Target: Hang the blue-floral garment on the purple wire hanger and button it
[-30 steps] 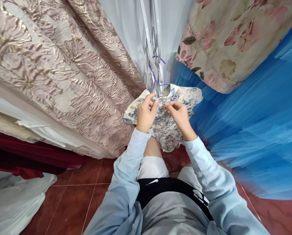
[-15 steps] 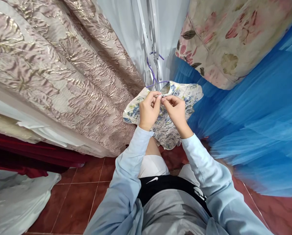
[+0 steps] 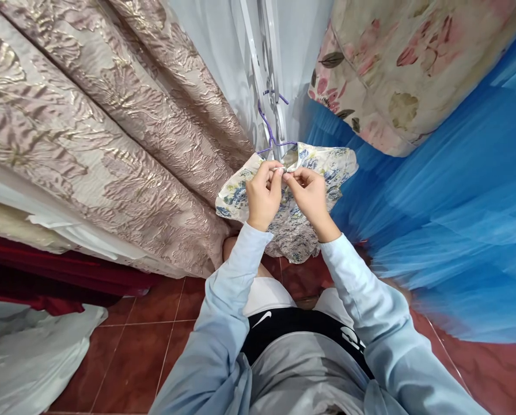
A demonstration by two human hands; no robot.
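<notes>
A small cream garment with a blue floral print hangs on a purple hanger hooked to a white metal rail. My left hand pinches the left side of the garment's neckline edge. Close beside it, my right hand pinches the same edge from the right, the fingertips of both hands nearly touching. Whatever small fastening may lie between the fingertips is too small to make out. The lower part of the garment hangs down behind my wrists.
Pink brocade fabric with gold relief hangs at the left, and blue tulle at the right. A cream cloth with pink flowers hangs at the upper right. Dark red cloth and white cloth are at the lower left, above red floor tiles.
Both hands keep their pinch at the neckline, with only a slight shift of the fingertips. The pink brocade has shifted a little and more of a knee shows beside it.
</notes>
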